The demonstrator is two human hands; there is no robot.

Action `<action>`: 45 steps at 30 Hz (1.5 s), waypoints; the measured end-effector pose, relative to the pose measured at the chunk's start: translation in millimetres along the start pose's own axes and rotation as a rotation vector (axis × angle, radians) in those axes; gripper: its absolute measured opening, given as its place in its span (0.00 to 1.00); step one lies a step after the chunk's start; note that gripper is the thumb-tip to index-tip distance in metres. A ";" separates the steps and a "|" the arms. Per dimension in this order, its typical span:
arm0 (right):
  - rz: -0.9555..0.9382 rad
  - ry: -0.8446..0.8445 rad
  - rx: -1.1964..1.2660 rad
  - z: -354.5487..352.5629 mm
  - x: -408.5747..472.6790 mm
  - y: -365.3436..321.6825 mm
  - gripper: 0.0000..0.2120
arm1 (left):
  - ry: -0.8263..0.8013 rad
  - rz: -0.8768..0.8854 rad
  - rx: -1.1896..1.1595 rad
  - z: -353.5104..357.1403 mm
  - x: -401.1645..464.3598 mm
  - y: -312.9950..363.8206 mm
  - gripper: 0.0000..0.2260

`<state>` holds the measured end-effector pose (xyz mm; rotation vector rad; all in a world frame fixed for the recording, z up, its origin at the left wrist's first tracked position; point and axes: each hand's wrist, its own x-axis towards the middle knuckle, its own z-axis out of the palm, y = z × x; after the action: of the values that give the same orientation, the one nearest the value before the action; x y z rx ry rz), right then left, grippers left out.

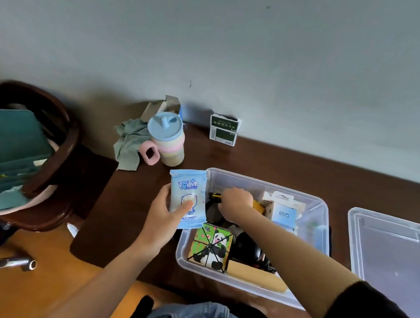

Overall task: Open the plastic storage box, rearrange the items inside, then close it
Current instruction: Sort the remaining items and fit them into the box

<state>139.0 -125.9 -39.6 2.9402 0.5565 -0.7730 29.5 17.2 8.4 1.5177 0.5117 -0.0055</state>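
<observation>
left hand (162, 213) grips the pale blue wet-wipes packet (187, 197) upright, just left of the clear plastic storage box (323, 208); right hand (235, 202), inside it, closes on a yellow-black item (214, 196).

Clear glossy plastic box (322, 208) & lid (394, 258), dark polished wood desk (293, 164), crumpled matt cloth (128, 146).

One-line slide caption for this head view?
Left hand holds wet wipes pack while right hand reaches into open storage box; lid alongside.
</observation>
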 end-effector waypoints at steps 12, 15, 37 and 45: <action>-0.075 0.115 0.268 -6.4 3.2 10.2 0.10 | -0.012 0.013 -0.052 7.9 -2.1 -4.6 0.13; -0.147 0.188 0.544 -30.6 -27.0 43.1 0.08 | -0.049 0.021 -0.007 13.2 1.6 -6.5 0.14; -0.188 0.108 0.108 -11.6 -18.8 23.5 0.13 | 0.091 0.191 0.262 26.5 -0.3 -9.2 0.12; -0.254 0.056 -0.501 31.3 31.1 -17.4 0.13 | 0.161 0.168 0.324 25.1 -12.6 -16.5 0.13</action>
<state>143.4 -103.7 -81.4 2.4612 0.9796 -0.4762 21.0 -11.8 -4.0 1.8861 0.5275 0.1729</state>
